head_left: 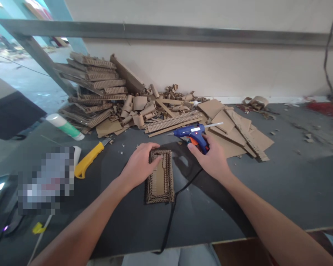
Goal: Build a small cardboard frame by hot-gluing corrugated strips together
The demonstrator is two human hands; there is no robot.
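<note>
My left hand (141, 164) lies flat with fingers spread on the top left corner of a small rectangular cardboard frame (161, 181) resting on the dark grey table (280, 177). My right hand (211, 157) is wrapped round the handle of a blue and orange glue gun (193, 133), which sits just beyond the frame with its nozzle pointing left. The gun's black cord (172, 214) runs back toward me and over the table's front edge.
A heap of corrugated cardboard strips, rolls and sheets (144, 103) fills the back of the table against the wall. A yellow utility knife (89, 159) and a green and white glue bottle (65, 126) lie at the left. A blurred object (46, 181) sits near left.
</note>
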